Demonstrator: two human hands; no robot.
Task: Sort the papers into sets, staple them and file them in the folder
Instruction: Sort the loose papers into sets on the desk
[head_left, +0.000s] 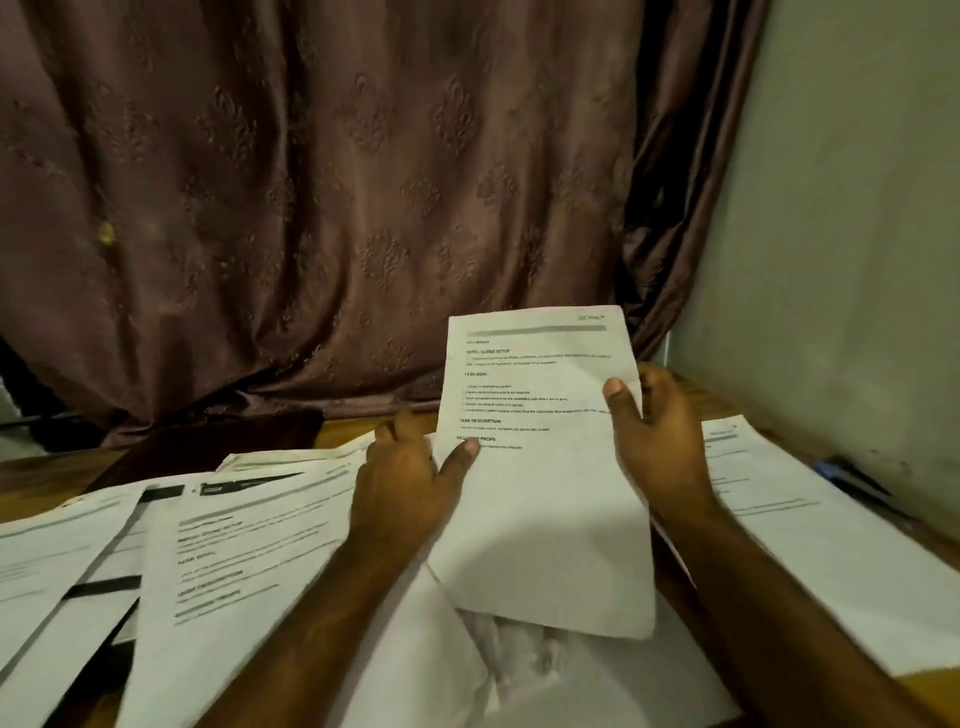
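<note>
Left hand (402, 467) fingers and right hand (657, 431) fingers both pinch the side edges of one printed sheet (540, 467), held upright above the counter (47, 465). Sorting step, I'd say: next move needs reading its heading and matching a pile. Count: one sheet in hand, roughly four loose sheets at left (223, 545), one at right (810, 540) (no stapler or folder identifiable).

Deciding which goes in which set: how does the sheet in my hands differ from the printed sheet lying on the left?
The held sheet is raised, gripped by left hand and right hand; the left sheet lies flat, slanted, overlapping other papers. Both are white with bold headings.
</note>
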